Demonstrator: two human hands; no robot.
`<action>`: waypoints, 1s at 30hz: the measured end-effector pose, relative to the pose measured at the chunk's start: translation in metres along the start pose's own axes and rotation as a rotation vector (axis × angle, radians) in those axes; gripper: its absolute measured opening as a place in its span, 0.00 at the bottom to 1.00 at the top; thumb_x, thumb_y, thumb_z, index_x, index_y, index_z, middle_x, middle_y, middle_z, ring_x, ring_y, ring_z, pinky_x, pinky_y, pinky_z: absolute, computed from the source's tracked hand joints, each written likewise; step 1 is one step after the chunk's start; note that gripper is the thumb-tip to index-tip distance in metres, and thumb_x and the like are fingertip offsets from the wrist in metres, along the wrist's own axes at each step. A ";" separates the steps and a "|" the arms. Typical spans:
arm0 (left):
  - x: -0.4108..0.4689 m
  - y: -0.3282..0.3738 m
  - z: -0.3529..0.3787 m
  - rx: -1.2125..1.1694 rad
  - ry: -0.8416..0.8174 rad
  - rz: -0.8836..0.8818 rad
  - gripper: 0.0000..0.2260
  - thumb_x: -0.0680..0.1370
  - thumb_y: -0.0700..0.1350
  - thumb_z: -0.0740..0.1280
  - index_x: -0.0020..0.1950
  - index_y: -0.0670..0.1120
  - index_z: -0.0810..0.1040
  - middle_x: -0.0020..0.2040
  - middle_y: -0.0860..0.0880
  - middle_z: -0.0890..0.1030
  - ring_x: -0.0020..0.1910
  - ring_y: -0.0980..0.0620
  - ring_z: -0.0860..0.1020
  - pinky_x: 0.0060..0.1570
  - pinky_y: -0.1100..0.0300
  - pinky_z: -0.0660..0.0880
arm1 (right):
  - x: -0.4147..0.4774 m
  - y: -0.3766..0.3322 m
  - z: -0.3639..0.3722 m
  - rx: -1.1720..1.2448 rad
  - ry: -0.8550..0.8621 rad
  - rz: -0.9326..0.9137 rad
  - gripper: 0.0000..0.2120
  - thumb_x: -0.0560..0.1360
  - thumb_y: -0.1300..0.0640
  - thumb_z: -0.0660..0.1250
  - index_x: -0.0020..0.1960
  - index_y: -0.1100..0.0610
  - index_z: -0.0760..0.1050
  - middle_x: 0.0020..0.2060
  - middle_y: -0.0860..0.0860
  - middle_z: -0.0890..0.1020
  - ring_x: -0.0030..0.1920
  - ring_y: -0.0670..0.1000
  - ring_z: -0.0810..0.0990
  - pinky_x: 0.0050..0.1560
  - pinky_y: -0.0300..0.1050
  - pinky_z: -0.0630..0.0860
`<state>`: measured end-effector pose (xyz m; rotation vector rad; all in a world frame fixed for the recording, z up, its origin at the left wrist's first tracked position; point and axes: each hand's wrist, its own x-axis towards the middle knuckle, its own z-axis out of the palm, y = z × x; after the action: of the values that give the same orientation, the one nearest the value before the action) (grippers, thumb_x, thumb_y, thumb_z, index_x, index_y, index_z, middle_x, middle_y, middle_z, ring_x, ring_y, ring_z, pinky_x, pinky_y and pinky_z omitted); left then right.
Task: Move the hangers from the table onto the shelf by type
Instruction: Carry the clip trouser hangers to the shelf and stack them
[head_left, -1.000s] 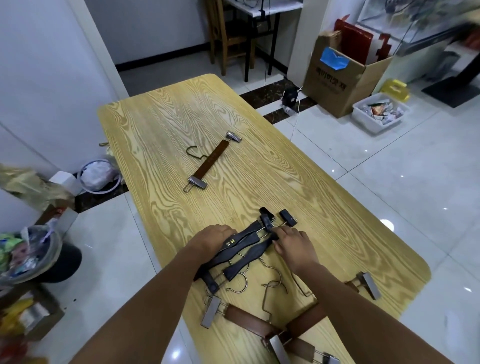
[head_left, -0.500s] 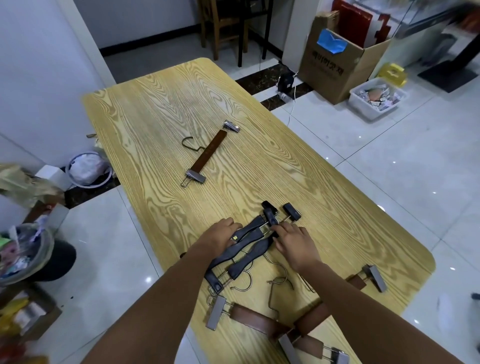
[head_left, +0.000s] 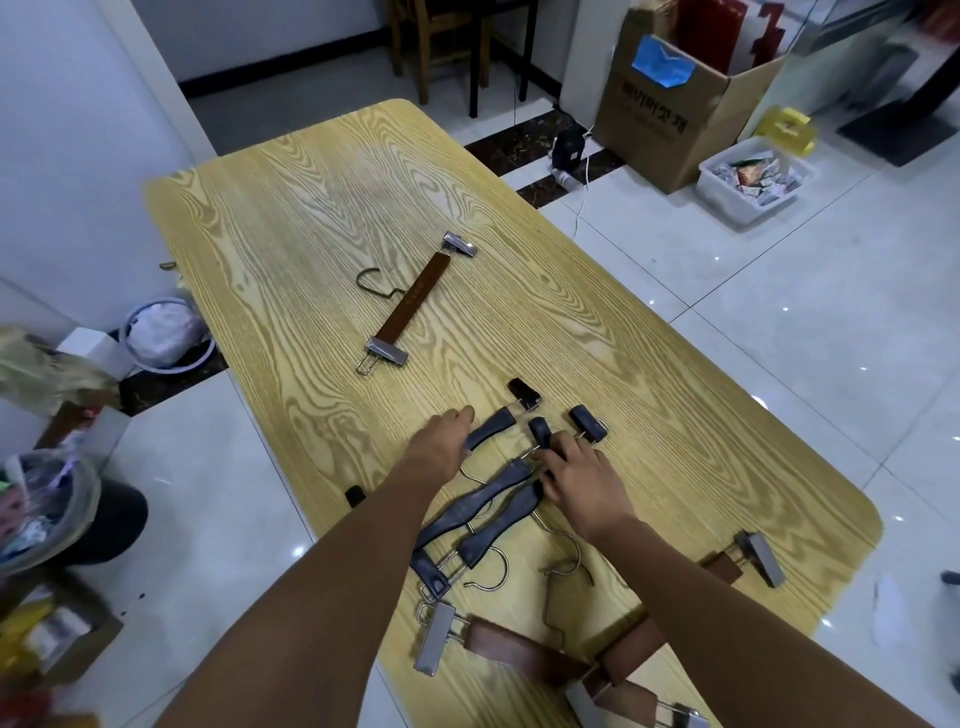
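While the left hand (head_left: 445, 441) lies open, the right hand (head_left: 576, 480) pinches black hangers (head_left: 491, 512) (between both).

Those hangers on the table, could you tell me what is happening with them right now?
A person is gathering the black clip hangers near the front of the wooden table. The left hand rests on one black bar, and the right hand pinches the clip ends of the others. One brown hanger lies alone farther back, and more brown ones sit at the near edge. No shelf is in view.
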<state>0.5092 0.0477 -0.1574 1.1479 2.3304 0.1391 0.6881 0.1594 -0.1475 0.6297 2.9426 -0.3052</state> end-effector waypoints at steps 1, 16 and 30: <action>0.001 -0.006 -0.003 0.011 0.022 -0.028 0.15 0.79 0.40 0.62 0.65 0.42 0.65 0.61 0.42 0.72 0.60 0.42 0.71 0.56 0.49 0.72 | 0.001 0.000 0.000 -0.006 0.008 0.001 0.16 0.79 0.53 0.61 0.66 0.55 0.73 0.62 0.55 0.73 0.60 0.57 0.73 0.60 0.51 0.70; -0.007 -0.081 -0.026 0.017 0.108 -0.137 0.26 0.78 0.35 0.59 0.75 0.49 0.57 0.58 0.40 0.68 0.52 0.39 0.76 0.49 0.48 0.75 | 0.016 0.003 0.007 -0.104 0.133 -0.013 0.08 0.74 0.53 0.69 0.50 0.56 0.80 0.46 0.54 0.78 0.44 0.56 0.78 0.44 0.50 0.76; 0.013 -0.090 -0.057 0.876 -0.080 0.576 0.27 0.72 0.30 0.64 0.69 0.46 0.64 0.72 0.48 0.63 0.71 0.49 0.62 0.66 0.56 0.63 | 0.020 0.004 0.013 -0.145 0.249 -0.060 0.07 0.68 0.55 0.75 0.42 0.56 0.80 0.41 0.55 0.78 0.39 0.56 0.78 0.37 0.48 0.77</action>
<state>0.4101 0.0082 -0.1425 2.1606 1.9275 -0.7798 0.6723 0.1684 -0.1637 0.5999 3.1871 -0.0178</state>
